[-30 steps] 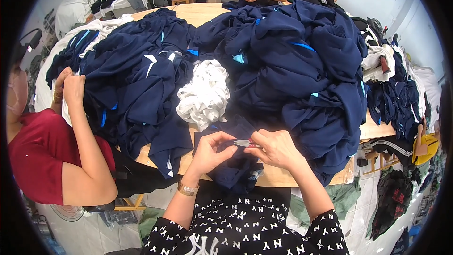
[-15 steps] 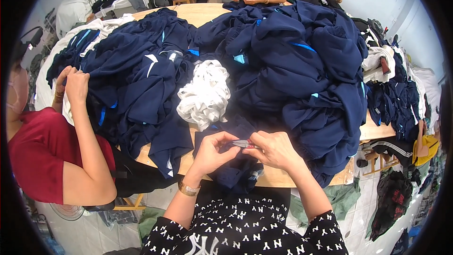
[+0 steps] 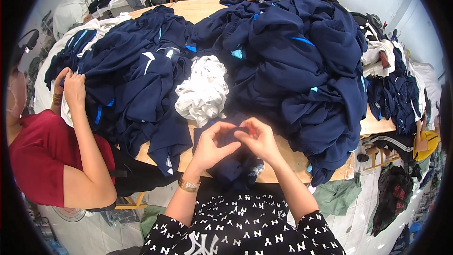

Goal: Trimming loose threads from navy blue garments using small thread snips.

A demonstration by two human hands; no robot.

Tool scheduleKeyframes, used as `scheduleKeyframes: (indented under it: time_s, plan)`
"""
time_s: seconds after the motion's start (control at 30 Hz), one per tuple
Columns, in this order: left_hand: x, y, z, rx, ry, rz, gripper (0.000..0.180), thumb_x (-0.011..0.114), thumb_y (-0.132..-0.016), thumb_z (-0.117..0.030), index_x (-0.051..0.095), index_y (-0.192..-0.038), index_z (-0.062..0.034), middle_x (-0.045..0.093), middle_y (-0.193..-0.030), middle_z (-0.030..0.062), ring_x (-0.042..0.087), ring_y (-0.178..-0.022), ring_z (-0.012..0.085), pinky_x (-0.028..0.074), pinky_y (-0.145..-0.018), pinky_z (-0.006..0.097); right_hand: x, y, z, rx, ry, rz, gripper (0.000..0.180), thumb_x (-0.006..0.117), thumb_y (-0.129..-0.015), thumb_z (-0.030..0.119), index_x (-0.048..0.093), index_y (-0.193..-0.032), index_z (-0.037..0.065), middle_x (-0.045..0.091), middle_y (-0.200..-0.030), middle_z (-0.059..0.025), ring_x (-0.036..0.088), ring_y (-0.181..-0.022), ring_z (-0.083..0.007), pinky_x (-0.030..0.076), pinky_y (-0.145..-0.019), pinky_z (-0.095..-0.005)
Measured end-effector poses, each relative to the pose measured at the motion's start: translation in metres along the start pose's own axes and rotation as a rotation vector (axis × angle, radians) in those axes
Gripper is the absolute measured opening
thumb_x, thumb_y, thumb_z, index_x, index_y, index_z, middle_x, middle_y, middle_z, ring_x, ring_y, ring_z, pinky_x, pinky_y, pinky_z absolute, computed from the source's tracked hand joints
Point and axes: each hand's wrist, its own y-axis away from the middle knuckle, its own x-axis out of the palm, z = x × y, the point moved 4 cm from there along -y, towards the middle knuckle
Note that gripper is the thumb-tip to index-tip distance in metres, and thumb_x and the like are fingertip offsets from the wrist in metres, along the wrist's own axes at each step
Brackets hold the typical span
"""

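Close in front of me, my left hand [image 3: 212, 147] and my right hand [image 3: 259, 140] meet over a navy garment [image 3: 230, 169] at the table's near edge. Dark cloth is pinched between the fingers of both hands, and part of it hangs down between them. Whether my right palm still holds the small thread snips cannot be made out. Just beyond my hands lies a tangled heap of white strips [image 3: 203, 92].
Large piles of navy garments [image 3: 306, 61] with blue and white trim cover the wooden table [image 3: 203, 12]. On the left a person in a red top [image 3: 42, 160] handles navy cloth. Others sit at the far side. Dark clothing [image 3: 394, 198] lies on the floor at right.
The thread snips visible between my hands half a second ago no longer show. My right hand has shifted left and up, close to my left hand, and both now pinch the cloth.
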Motion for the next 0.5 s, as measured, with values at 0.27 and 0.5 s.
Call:
scheduleKeyframes:
  time_s: [0.27,0.5]
  plan:
    - [-0.018,0.022,-0.01,-0.395,-0.628,-0.161,0.05,0.08,-0.067,-0.03,0.054,-0.096,0.0012,0.058,-0.085,0.0084,0.057,-0.067,0.0107,0.046,-0.057,0.024,0.005,-0.019,0.002,-0.068,-0.129,-0.103,0.017,0.069,-0.08,0.007,0.056,-0.09,0.003,0.044,-0.063,0.0091,0.038,-0.053,0.0014,0.031,-0.048,-0.0161]
    - [-0.023,0.027,0.054,-0.549,0.074,-0.23,0.053,0.069,-0.079,-0.016,0.04,-0.119,0.0032,0.054,-0.079,0.0038,0.054,-0.062,0.0086,0.048,-0.049,0.022,0.024,0.012,-0.024,-0.087,-0.315,-0.113,0.029,0.058,-0.088,0.004,0.055,-0.116,0.0,0.064,-0.09,-0.0061,0.061,-0.081,-0.0075,0.047,-0.071,-0.0213]
